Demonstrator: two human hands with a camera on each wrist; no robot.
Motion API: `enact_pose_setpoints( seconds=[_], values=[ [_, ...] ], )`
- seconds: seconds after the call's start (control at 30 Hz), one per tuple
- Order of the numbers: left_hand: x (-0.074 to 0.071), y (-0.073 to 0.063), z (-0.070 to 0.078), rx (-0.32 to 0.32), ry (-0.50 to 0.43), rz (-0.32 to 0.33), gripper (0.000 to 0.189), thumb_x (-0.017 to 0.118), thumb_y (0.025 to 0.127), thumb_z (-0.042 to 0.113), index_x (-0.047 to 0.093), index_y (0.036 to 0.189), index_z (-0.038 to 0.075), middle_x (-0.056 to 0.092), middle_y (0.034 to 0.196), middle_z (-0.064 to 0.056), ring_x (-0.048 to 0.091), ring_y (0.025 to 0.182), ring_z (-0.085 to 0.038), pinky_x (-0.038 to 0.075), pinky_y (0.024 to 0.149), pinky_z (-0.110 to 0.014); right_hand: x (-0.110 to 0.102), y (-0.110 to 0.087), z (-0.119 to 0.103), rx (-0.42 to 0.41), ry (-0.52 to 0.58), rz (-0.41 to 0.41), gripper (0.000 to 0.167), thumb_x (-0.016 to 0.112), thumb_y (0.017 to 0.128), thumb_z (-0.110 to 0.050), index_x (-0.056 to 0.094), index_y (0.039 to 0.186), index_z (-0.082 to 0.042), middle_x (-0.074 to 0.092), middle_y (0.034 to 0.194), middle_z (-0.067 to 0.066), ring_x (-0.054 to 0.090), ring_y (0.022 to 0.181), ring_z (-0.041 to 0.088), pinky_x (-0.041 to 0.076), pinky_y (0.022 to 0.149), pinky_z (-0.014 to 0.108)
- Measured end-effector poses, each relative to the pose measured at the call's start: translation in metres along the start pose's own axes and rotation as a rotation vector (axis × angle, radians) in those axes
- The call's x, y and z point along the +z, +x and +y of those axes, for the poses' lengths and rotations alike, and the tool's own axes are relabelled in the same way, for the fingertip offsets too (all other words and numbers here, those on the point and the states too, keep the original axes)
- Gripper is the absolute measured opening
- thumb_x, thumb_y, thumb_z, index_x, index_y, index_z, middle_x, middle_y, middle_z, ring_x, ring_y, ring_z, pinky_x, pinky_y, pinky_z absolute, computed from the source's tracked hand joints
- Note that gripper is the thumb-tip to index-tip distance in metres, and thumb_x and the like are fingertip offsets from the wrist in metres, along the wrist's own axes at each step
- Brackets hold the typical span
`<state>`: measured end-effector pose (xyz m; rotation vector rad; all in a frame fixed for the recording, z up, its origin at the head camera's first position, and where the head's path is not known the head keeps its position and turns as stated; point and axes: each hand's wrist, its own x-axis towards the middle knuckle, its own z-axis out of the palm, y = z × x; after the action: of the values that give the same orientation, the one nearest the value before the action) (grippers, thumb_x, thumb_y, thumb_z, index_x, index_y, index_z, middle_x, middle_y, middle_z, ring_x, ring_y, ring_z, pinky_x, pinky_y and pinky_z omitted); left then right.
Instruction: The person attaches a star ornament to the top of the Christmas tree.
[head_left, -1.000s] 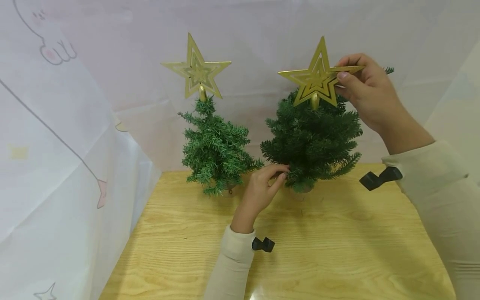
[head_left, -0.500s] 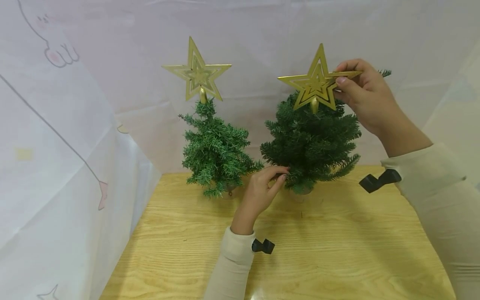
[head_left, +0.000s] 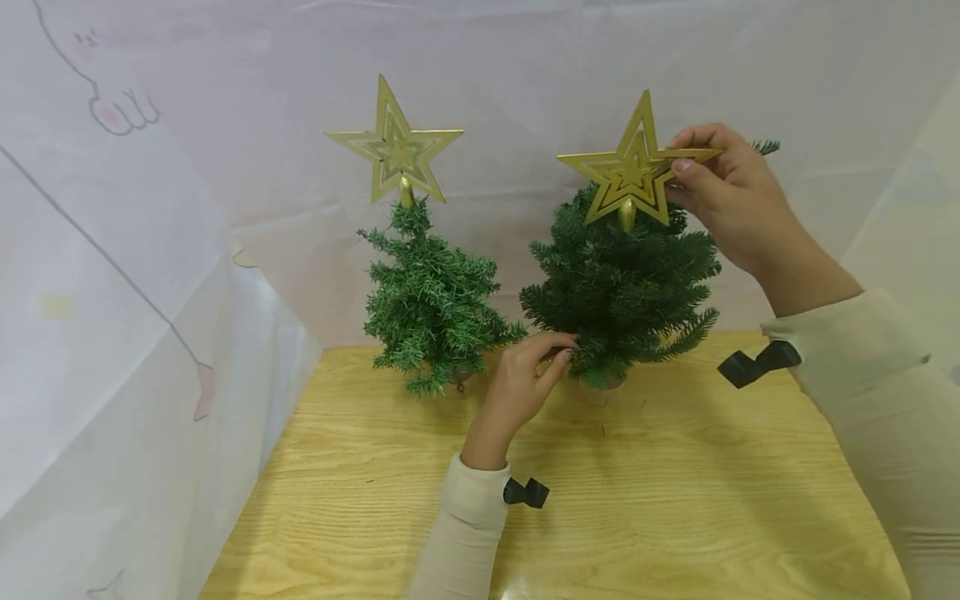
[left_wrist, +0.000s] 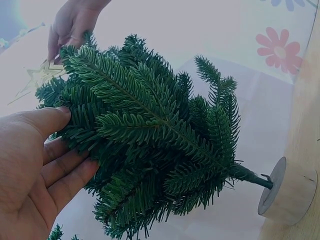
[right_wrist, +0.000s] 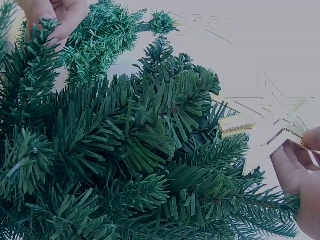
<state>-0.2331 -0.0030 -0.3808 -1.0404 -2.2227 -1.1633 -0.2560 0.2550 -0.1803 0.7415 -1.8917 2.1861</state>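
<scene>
My right hand [head_left: 731,187] pinches one point of a gold star tree topper [head_left: 628,177] between thumb and fingers. The topper's short tube [right_wrist: 237,125] is at the top of a dark green small Christmas tree [head_left: 622,283]; how far it sits on the tip is hidden by needles. At the tree's lower left, my left hand [head_left: 521,379] holds branch ends between thumb and fingers. The left wrist view shows that thumb [left_wrist: 57,117] on the needles, the fingers partly behind them. The tree stands upright on a round pale base [left_wrist: 292,192].
A lighter green small Christmas tree [head_left: 431,300] stands just to the left, bearing its own gold star [head_left: 396,152]. Both trees are on a wooden table [head_left: 600,508] near its back edge. Behind hangs a pale printed cloth [head_left: 510,75].
The right hand and the gold star have sunk slightly toward the tree. The left hand stays at the same branches. The head view has tilted a little.
</scene>
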Motion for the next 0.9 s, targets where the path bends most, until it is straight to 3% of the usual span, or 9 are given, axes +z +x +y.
enact_pose_setpoints(
  seconds=[0.2, 0.5, 0.9],
  values=[
    [0.0008, 0.0003, -0.0006, -0.007, 0.012, 0.002, 0.025, 0.053, 0.102, 0.025, 0.066, 0.12, 0.014, 0.064, 0.12, 0.001, 0.062, 0.103, -0.008, 0.053, 0.086, -0.021, -0.0017, 0.0007, 0.0013, 0.007, -0.001, -0.01, 0.021, 0.051, 0.1, -0.007, 0.046, 0.12, -0.001, 0.044, 0.127, 0.014, 0.044, 0.129, 0.031, 0.046, 0.101, 0.026],
    [0.0019, 0.0003, -0.0015, -0.011, 0.016, 0.007, 0.024, 0.055, 0.102, 0.022, 0.066, 0.121, 0.014, 0.065, 0.12, 0.002, 0.062, 0.103, -0.006, 0.053, 0.084, -0.02, -0.0032, 0.0012, 0.0039, -0.004, 0.021, -0.024, 0.02, 0.051, 0.1, -0.006, 0.046, 0.118, 0.0, 0.045, 0.126, 0.015, 0.046, 0.127, 0.03, 0.047, 0.097, 0.022],
    [0.0019, 0.0008, -0.0006, -0.003, 0.011, 0.004, 0.024, 0.053, 0.102, 0.024, 0.066, 0.121, 0.013, 0.065, 0.12, 0.001, 0.062, 0.102, -0.007, 0.052, 0.085, -0.019, -0.0013, 0.0004, 0.0028, -0.005, -0.059, -0.012, 0.02, 0.052, 0.1, -0.009, 0.047, 0.118, -0.001, 0.044, 0.127, 0.014, 0.044, 0.13, 0.03, 0.046, 0.099, 0.023]
  ],
)
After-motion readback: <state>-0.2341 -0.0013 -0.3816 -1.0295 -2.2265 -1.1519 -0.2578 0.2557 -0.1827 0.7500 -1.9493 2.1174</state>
